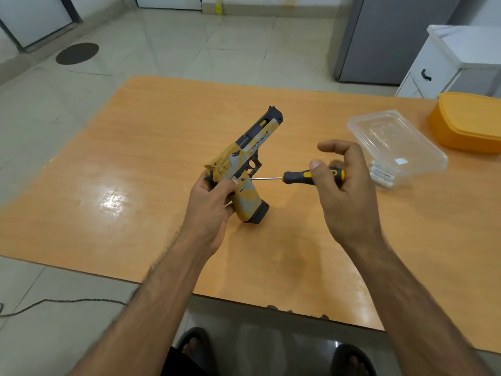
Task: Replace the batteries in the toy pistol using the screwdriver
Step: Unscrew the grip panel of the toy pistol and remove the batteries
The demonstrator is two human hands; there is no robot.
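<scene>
Toy pistol (245, 164) muzzle-up in left hand (214, 202) — right hand (344, 180) grips level screwdriver (298, 178).

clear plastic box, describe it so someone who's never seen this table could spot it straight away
On the orange wooden table, look to the far right side, beyond the right hand that grips the screwdriver. The clear plastic box lies beside an orange lidded container; it alone is see-through.

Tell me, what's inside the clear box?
The clear box looks mostly empty, with a small white label showing. White batteries lie by its near wall; inside or outside, I cannot tell.
</scene>
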